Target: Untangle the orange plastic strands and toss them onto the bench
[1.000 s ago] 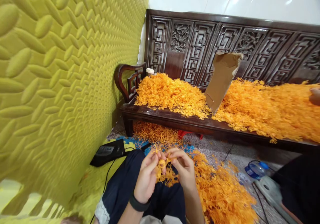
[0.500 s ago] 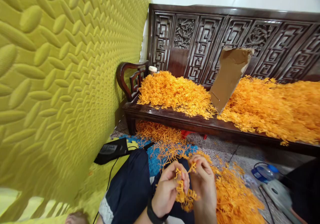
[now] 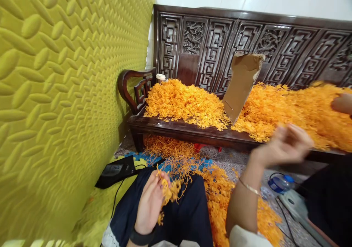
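Note:
My left hand rests over my lap with its fingers closed round a small bunch of orange plastic sprigs. My right hand is raised toward the wooden bench at the right, blurred by motion, fingers loosely spread with nothing visible in them. Two big heaps of the same orange pieces lie on the bench seat, split by a leaning cardboard sheet. More orange pieces are piled on the floor beside my right leg.
A padded yellow-green wall fills the left. A black device with a cable lies on the floor mat. A plastic bottle lies at the right. Another person's hand reaches over the bench heap at the far right edge.
My right hand let go of the bunch and swung up and right toward the bench. My left hand kept the orange sprigs and sank slightly left.

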`<state>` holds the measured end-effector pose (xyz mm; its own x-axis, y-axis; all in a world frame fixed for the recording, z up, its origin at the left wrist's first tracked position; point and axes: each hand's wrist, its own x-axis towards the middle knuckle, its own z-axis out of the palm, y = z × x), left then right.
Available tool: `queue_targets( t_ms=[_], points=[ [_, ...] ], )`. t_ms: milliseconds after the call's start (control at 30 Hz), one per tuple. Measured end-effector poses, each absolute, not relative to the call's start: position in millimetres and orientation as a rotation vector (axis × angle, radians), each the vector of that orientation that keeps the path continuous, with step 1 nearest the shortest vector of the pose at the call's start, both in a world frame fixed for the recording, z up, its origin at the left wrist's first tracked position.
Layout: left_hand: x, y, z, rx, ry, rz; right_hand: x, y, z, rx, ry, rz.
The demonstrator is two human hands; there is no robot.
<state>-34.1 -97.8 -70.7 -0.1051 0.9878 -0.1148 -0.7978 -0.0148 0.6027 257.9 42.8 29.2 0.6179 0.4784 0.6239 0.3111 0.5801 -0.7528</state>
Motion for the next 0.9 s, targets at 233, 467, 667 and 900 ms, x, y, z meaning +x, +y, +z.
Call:
queue_targets(
  t_ms=[233,467,667,900],
  points=[
    [-33.6,-80.2,-56.5,0.507,0.576,1.693,216.1,103.3,-14.4,-1.089,-1.451,0.448],
    [-23.0,-76.7,-56.6,0.713,0.631,1.574,148.6,-5.7,-62.9,-0.802,-1.482,1.166],
    [-13.2,-75.5,-64.5,0.807,0.713,1.509,105.2,-52.1,-71.3,-0.821,-1.264,1.034],
    [-5.4,-77.5,-71.0,0.816,0.922,1.392,107.1,-46.6,-83.6,-0.95,-1.317,0.945]
  ],
)
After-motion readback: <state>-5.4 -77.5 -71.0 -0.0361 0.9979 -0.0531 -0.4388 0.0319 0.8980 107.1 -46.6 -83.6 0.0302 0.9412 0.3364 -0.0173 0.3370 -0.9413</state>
